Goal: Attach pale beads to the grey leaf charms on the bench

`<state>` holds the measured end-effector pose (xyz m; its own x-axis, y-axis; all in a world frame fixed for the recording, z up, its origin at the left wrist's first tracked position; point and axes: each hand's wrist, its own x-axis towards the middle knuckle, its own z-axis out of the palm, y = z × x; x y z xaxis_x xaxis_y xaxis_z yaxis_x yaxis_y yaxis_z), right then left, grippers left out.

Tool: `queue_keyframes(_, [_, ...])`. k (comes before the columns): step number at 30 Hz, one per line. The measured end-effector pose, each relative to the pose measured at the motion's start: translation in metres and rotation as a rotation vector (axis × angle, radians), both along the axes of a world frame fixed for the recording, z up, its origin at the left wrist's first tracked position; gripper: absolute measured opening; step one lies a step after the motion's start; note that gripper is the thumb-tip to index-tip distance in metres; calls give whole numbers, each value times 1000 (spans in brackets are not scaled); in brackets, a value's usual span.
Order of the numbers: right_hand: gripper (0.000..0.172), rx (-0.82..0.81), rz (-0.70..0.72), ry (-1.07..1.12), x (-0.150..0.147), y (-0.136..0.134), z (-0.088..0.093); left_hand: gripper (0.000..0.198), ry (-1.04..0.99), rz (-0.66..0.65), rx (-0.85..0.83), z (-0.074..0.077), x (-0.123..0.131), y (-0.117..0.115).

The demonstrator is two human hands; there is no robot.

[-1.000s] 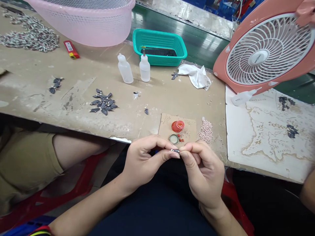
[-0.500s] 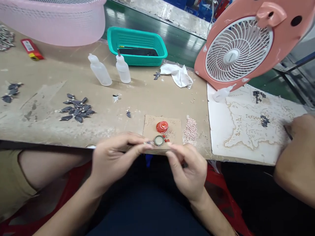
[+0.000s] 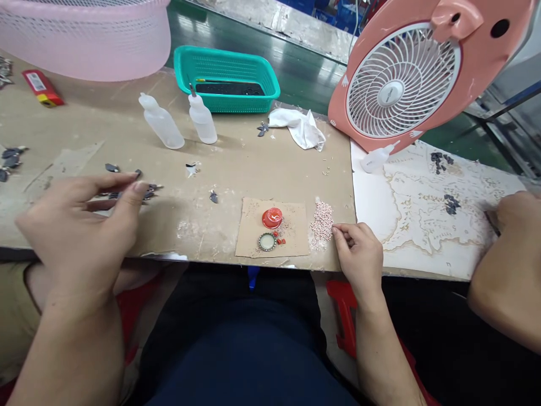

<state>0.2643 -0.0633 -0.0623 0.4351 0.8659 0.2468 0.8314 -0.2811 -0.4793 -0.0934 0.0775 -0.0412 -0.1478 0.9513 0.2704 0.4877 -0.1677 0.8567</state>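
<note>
My left hand (image 3: 78, 225) hangs open over a pile of dark leaf-shaped charms (image 3: 149, 194), its fingertips above the pile and hiding most of it. My right hand (image 3: 357, 251) rests at the bench edge with its fingers curled together, close to a heap of tiny pale pink beads (image 3: 321, 223). On a cardboard square (image 3: 253, 237) sit a red cap (image 3: 272, 217) and a round metal bezel (image 3: 267, 242), with red beads (image 3: 279, 241) beside it. A single dark charm (image 3: 213, 197) lies apart. Neither hand shows anything held.
Along the back of the bench (image 3: 236, 163) stand two plastic squeeze bottles (image 3: 202, 118), a teal basket (image 3: 227, 82), a white cloth (image 3: 299, 128) and a pink mesh basket (image 3: 84, 45). A pink fan (image 3: 399, 79) stands at right, above a stained paper sheet (image 3: 431, 217). A co-worker's arm (image 3: 507, 276) enters at far right.
My hands have parted: the left moved far left over the charm pile, the right moved right beside the beads. The small charm pinched between them earlier no longer shows. The view shifted slightly.
</note>
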Motion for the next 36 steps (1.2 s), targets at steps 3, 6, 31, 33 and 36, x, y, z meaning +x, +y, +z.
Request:
queue_keyframes(3, [25,-8,-12,-26,-1,1,0,32,238,82,140,9,22,-13])
queue_keyframes(6, [27,22,-38,-25,-1,-2,1,27,217,-32,202,15,43,-24])
queue_keyframes(31, [23,270,4,451,-44,-13,24,6,-207,-602,-121,39,98,-81])
queue_keyframes(33, [17,368,67,544,-64,-18,34,8,-349,-720,-364,41,105,-88])
queue_keyframes(36, [11,452,196,491,-89,-22,44,15,-582,-849,-681,38,115,-96])
